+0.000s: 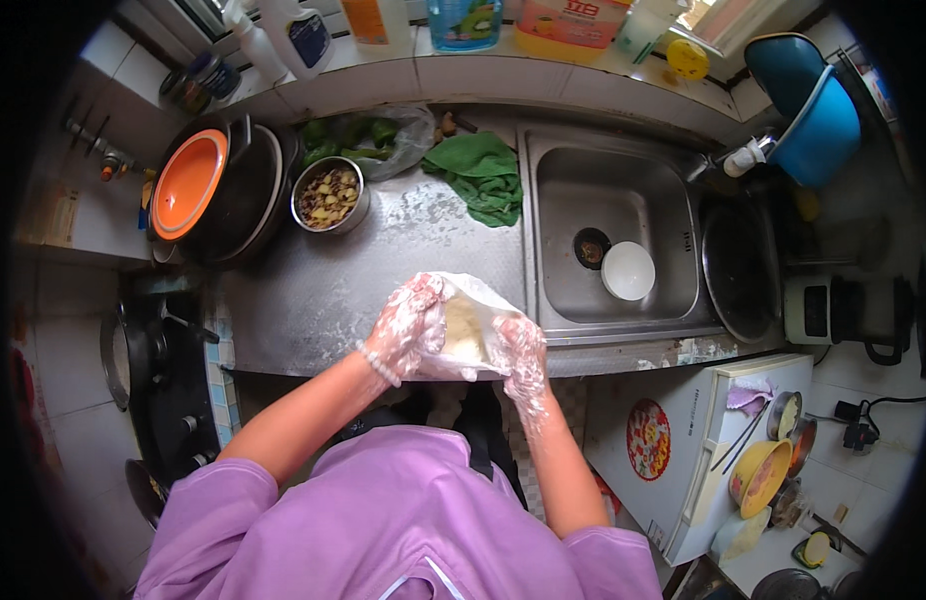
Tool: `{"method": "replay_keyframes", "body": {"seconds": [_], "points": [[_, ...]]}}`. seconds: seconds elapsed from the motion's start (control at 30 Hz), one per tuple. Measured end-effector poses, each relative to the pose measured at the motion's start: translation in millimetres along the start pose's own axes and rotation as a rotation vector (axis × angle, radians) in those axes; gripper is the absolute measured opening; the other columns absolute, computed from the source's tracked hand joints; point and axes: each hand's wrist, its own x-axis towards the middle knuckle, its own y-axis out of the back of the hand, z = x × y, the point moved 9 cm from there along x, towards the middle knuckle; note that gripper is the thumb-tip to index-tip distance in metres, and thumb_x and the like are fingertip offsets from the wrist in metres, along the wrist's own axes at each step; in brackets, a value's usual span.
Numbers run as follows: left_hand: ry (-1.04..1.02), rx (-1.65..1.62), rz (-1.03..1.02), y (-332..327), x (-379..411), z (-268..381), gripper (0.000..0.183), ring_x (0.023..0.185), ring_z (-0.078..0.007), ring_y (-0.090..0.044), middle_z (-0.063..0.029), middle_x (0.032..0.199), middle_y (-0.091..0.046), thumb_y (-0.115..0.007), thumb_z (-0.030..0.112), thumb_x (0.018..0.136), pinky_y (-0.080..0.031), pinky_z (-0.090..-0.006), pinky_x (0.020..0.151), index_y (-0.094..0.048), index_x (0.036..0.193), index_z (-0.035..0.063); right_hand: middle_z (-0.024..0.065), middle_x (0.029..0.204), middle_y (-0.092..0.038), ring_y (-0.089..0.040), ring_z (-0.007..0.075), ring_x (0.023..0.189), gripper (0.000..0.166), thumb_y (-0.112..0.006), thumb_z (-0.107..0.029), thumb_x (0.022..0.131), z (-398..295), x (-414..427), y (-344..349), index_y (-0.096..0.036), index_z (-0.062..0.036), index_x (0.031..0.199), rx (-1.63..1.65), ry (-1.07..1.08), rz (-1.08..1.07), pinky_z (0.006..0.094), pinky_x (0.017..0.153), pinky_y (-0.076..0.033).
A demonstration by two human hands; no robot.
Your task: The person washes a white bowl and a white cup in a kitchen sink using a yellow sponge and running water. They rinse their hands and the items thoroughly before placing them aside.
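Note:
My left hand and my right hand, both coated in white flour or dough, grip opposite sides of a white plastic bag. The bag's mouth is spread between them and faces up towards me. Inside it lies pale beige flour-like powder. A bracelet circles my left wrist. The bag is held over the front edge of the metal countertop; whether it rests on the edge I cannot tell. Parts of the bag are hidden by my fingers.
A steel bowl of chopped food, a green cloth and green peppers lie behind. To the right is a sink holding a white bowl. Stacked pots stand left, above a gas stove. A white fridge is at lower right.

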Motion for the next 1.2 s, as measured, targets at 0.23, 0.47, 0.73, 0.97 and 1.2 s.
{"method": "replay_keyframes", "body": {"seconds": [0.23, 0.47, 0.73, 0.97, 1.2], "points": [[-0.175, -0.223, 0.015, 24.9, -38.8, -4.1, 0.011, 0.075, -0.0079, -0.051, 0.0005, 0.085, -0.052, -0.049, 0.016, 0.089, -0.046, -0.0228, 0.066, -0.050, 0.096, 0.0083, 0.0072, 0.072, -0.052, -0.052, 0.0178, 0.064, 0.028, -0.067, -0.017, 0.072, -5.4, -56.3, 1.4, -0.046, -0.0018, 0.082, -1.117, 0.107, 0.222, 0.0291, 0.057, -0.044], [-0.145, -0.236, -0.005, 17.6, -49.2, -0.8, 0.009, 0.079, -0.0095, -0.050, 0.0004, 0.085, -0.051, -0.046, 0.017, 0.090, -0.045, -0.0250, 0.073, -0.048, 0.093, 0.0091, 0.0032, 0.048, -0.039, -0.039, 0.0131, 0.039, 0.024, -0.041, -0.013, 0.084, 26.1, -68.5, -49.1, -0.042, -0.0062, 0.061, 0.074, -0.030, -0.059, 0.0318, 0.037, -0.048], [-0.188, -0.208, -0.030, 26.6, -44.4, -3.7, 0.009, 0.077, -0.0077, -0.049, 0.0009, 0.085, -0.050, -0.046, 0.017, 0.090, -0.043, -0.0228, 0.070, -0.049, 0.092, 0.0087, -0.0007, 0.061, -0.044, -0.045, 0.0058, 0.050, 0.026, -0.062, -0.025, 0.078, -3.9, -80.2, -9.4, -0.045, -0.0077, 0.086, -0.806, 0.084, 0.451, 0.0244, 0.043, -0.048], [-0.218, -0.151, -0.033, 27.7, -45.1, -4.1, 0.007, 0.075, -0.0069, -0.047, 0.0021, 0.081, -0.048, -0.048, 0.016, 0.089, -0.042, -0.0212, 0.068, -0.049, 0.090, 0.0091, 0.0117, 0.075, -0.057, -0.060, 0.0197, 0.062, 0.014, -0.056, -0.009, 0.079, 40.5, -72.0, -4.2, -0.048, 0.0011, 0.085, -0.367, -0.173, 0.449, 0.0310, 0.054, -0.053], [-0.119, 0.154, 0.020, 43.1, -45.8, -0.5, 0.011, 0.078, -0.0090, -0.054, -0.0013, 0.087, -0.054, -0.057, 0.014, 0.084, -0.047, -0.0239, 0.068, -0.052, 0.090, 0.0060, 0.0217, 0.104, -0.052, -0.057, 0.0323, 0.095, 0.034, -0.034, 0.002, 0.077, 61.5, -49.2, -22.9, -0.040, 0.0056, 0.111, 0.319, -0.044, 0.274, 0.0439, 0.080, -0.050]]}}
